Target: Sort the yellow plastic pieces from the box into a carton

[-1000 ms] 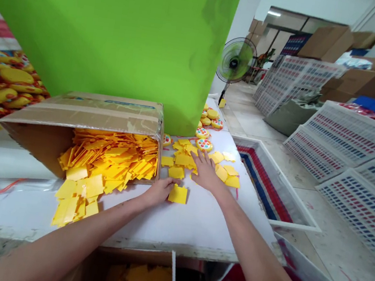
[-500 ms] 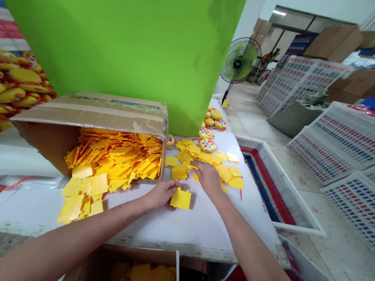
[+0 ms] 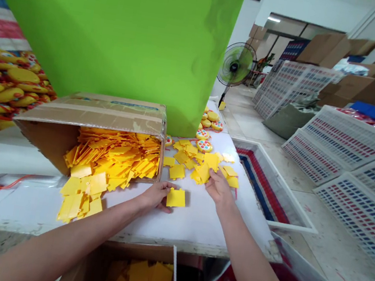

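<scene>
My left hand (image 3: 157,196) holds a flat yellow square piece (image 3: 176,198) by its left edge, low over the white table (image 3: 196,226). To the right, my right hand (image 3: 218,186) pinches another yellow piece (image 3: 211,161), tilted up above a loose spread of similar pieces (image 3: 177,172). On the left, a cardboard box (image 3: 89,112) lies on its side, with many yellow pieces (image 3: 118,153) spilling from its opening onto the table.
Round yellow toys with coloured dots (image 3: 204,146) sit behind the loose pieces. An open box (image 3: 84,266) of yellow pieces stands below the table edge. A white crate (image 3: 291,203) is at the right, and a green panel (image 3: 136,34) rises behind.
My right hand has lifted a yellow piece from the spread and turned it upright. My left hand still holds its piece, and the whole view has shifted slightly.
</scene>
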`<state>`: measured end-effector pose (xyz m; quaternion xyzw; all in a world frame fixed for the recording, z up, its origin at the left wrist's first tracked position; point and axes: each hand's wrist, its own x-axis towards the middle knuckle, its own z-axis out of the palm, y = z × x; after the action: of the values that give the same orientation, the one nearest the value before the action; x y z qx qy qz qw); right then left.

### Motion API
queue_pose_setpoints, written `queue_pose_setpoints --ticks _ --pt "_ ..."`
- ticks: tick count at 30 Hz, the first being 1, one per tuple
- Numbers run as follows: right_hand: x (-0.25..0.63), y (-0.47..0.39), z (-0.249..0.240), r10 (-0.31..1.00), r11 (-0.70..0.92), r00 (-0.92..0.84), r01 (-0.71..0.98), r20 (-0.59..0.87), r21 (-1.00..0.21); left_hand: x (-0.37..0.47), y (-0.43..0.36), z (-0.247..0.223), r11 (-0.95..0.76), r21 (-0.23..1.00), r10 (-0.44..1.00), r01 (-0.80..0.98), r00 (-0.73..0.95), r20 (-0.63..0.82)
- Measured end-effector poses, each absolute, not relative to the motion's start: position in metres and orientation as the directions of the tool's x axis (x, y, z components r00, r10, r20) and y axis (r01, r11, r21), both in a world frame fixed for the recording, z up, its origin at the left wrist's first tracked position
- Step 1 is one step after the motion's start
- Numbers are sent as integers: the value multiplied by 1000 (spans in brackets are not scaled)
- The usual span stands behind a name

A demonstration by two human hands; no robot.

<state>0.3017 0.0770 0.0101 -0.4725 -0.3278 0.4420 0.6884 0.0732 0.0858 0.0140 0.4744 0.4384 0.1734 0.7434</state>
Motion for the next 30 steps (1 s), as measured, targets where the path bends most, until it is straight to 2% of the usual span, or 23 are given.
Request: queue_pose_setpoints --ticks 5,9,13,18,20,22,25,27,30 --pt "288 63 12 933 142 358 -449 -32 -882 74 83 17 507 853 667 123 571 -479" --pt "274 51 15 948 58 299 -503 -110 -862 76 81 23 490 861 684 136 552 -477" --pt "267 43 21 964 -11 224 -496 -140 -868 73 80 28 471 870 711 146 522 -472" --pt "258 16 46 986 -113 62 -428 -154 -897 56 80 39 318 932 777 175 515 -362" --pt "250 -6 65 988 -152 -87 -334 -131 -930 46 80 44 286 935 770 211 530 -355" --pt "240 -27 88 942 -139 -324 -119 -94 -983 37 80 49 271 935 758 231 547 -355" --pt "221 -50 120 765 96 -634 284 -112 -954 28 79 54 255 937 774 238 531 -345" --pt "209 -59 133 731 252 -671 432 -122 -866 26 77 55 262 934 781 244 515 -354" --pt "188 -69 138 832 333 -556 496 2 -802 27 75 53 281 929 777 239 512 -367"
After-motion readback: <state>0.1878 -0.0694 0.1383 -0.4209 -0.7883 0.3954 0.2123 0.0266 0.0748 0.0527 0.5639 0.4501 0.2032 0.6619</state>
